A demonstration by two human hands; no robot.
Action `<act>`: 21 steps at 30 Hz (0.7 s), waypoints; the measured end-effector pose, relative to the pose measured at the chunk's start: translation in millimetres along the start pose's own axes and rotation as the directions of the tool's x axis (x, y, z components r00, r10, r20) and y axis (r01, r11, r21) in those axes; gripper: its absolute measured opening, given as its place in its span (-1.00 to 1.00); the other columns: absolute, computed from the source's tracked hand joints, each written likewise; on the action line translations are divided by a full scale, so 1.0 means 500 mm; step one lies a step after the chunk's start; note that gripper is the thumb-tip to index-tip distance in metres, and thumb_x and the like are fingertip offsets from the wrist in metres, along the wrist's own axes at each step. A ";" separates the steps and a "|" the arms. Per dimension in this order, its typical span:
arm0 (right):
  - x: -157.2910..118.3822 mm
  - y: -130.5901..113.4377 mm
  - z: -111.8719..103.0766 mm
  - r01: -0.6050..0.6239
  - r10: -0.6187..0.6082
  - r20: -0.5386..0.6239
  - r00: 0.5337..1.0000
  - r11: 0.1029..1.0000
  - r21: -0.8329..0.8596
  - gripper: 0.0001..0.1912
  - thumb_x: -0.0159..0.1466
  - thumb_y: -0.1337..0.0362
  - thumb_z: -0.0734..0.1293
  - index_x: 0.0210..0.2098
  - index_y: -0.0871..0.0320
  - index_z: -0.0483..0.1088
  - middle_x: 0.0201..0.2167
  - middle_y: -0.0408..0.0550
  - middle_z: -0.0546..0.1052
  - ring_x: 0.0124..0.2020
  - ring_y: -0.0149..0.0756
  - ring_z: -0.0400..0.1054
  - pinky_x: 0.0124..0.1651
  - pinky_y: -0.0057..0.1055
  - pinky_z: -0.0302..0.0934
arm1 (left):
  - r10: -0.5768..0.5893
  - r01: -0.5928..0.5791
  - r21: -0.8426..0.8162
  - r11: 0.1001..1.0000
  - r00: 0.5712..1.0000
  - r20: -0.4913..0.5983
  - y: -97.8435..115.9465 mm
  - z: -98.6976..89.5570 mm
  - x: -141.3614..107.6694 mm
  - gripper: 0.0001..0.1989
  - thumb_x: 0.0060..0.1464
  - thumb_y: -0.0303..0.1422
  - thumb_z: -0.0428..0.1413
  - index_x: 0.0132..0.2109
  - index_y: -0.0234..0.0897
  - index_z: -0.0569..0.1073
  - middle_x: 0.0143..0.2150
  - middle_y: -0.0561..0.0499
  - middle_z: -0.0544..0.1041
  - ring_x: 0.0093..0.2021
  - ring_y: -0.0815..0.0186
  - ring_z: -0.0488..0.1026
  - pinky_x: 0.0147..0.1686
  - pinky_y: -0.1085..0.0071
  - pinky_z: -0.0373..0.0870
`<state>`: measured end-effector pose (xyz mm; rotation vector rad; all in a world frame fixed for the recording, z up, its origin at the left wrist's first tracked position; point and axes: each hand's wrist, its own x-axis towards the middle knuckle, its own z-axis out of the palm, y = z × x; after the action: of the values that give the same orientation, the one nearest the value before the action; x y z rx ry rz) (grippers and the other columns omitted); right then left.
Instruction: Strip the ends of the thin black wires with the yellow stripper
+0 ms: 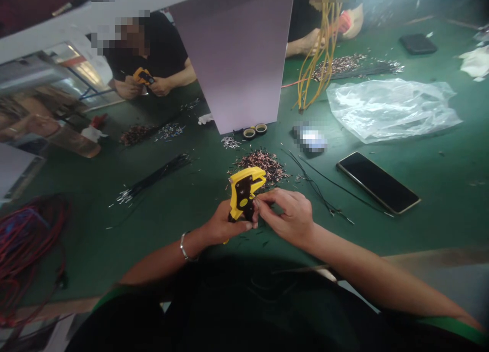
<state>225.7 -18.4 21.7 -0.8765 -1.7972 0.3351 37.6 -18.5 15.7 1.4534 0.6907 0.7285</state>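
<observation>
Over the worktop (pixel 382 237), the yellow-and-black wire stripper (pixel 241 191) pointed away from the wearer lengthwise, jaws facing right; the left hand's (pixel 222 224) fingers wrapped it, the right hand's (pixel 292 215) pinched together beside it, any contents unclear.

yellow-black wire stripper (pixel 242 189), roughly upright

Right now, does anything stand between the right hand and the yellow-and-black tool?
Nothing visible does. The right hand has its fingertips close beside the yellow-and-black tool, gripped by the left hand. The copper-and-black pile lies beyond the tool, not between them.
</observation>
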 end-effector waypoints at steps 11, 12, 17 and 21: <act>-0.007 0.004 0.003 0.014 -0.014 0.020 1.000 1.000 -0.014 -0.84 0.25 0.45 0.31 -0.43 0.12 0.38 -0.62 -0.22 0.53 -0.61 -0.44 0.40 -0.49 -0.50 0.28 | 0.028 -0.022 0.132 0.991 0.999 -0.042 0.004 0.006 0.001 -0.89 0.11 -0.36 0.16 -0.33 -0.33 0.46 -0.41 -0.04 0.49 -0.37 0.31 0.42 -0.28 0.37 0.41; -0.008 0.005 0.003 0.014 -0.014 0.025 1.000 1.000 -0.023 -0.85 0.25 0.45 0.31 -0.43 0.12 0.38 -0.62 -0.22 0.53 -0.61 -0.44 0.39 -0.49 -0.50 0.28 | 0.031 -0.024 0.146 0.989 0.999 -0.045 0.004 0.007 0.001 -0.89 0.11 -0.37 0.15 -0.33 -0.33 0.46 -0.42 -0.04 0.49 -0.38 0.32 0.41 -0.29 0.37 0.41; -0.008 0.008 0.005 0.011 -0.009 0.032 0.999 0.999 -0.050 -0.85 0.25 0.43 0.30 -0.44 0.14 0.39 -0.61 -0.19 0.52 -0.62 -0.45 0.37 -0.50 -0.50 0.25 | 0.011 0.000 0.167 0.986 0.998 -0.066 0.002 0.009 0.001 -0.89 0.09 -0.38 0.15 -0.36 -0.33 0.47 -0.44 -0.02 0.49 -0.40 0.34 0.41 -0.32 0.40 0.39; -0.006 0.006 0.005 0.022 -0.021 0.026 0.999 0.999 -0.049 -0.84 0.25 0.43 0.29 -0.46 0.15 0.38 -0.62 -0.19 0.51 -0.63 -0.45 0.35 -0.50 -0.51 0.24 | -0.037 0.056 0.177 0.983 0.993 -0.111 -0.002 0.011 -0.001 -0.89 0.06 -0.38 0.17 -0.40 -0.32 0.45 -0.46 -0.01 0.49 -0.43 0.35 0.41 -0.37 0.42 0.37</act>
<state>225.3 -17.8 16.7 -0.8899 -1.8441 0.2903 41.7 -22.4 14.7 1.5647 0.8898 0.7266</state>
